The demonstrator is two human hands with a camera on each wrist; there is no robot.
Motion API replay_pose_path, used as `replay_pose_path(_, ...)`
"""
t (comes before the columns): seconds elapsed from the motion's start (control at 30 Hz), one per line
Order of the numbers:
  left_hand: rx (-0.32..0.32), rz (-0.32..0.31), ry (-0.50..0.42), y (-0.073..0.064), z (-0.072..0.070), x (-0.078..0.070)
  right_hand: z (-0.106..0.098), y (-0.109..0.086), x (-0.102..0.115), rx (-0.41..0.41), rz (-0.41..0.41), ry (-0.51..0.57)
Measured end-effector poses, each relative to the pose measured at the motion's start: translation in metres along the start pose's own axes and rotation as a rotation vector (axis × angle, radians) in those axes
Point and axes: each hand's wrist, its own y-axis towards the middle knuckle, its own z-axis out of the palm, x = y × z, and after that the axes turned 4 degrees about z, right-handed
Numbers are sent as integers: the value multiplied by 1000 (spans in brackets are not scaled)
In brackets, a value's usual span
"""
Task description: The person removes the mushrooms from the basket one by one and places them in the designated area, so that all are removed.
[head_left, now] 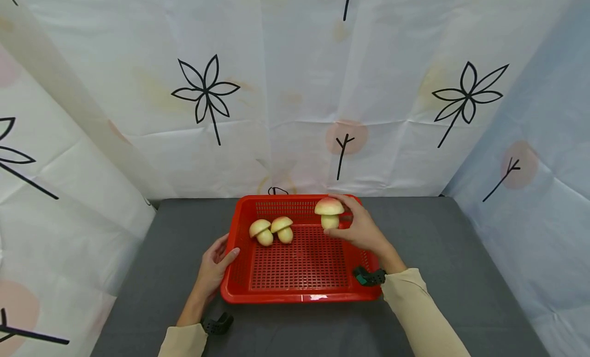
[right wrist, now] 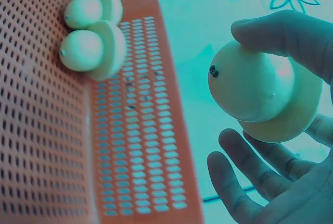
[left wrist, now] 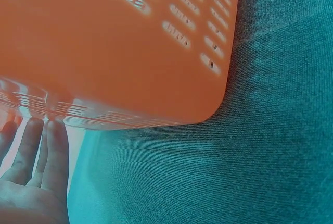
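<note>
Both hands hold: left hand (head_left: 213, 267), the basket's edge (head_left: 228, 279); right hand (head_left: 361, 230), a mushroom (head_left: 329, 207) near bare mesh (head_left: 301, 267).

Gray fabric-textured table (head_left: 433, 234), red slotted basket (head_left: 301, 267) on it, about midway between its sides

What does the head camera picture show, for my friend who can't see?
A person's right hand holds a mushroom near the far right corner of a red basket, while the left hand grips the basket's left side. Two more mushrooms lie inside toward the back left. Behind the gray table hangs a flower-patterned cloth.
</note>
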Motion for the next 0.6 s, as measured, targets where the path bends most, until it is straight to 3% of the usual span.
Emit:
replay_pose_path(0.33, -11, -26, -8, 0, 0, -1, -42, -24, -11, -102, -48, 2)
replay_pose_path(0.6, -12, -51, -21, 0, 1, -3, -74, -46, -39, -191, 23, -20)
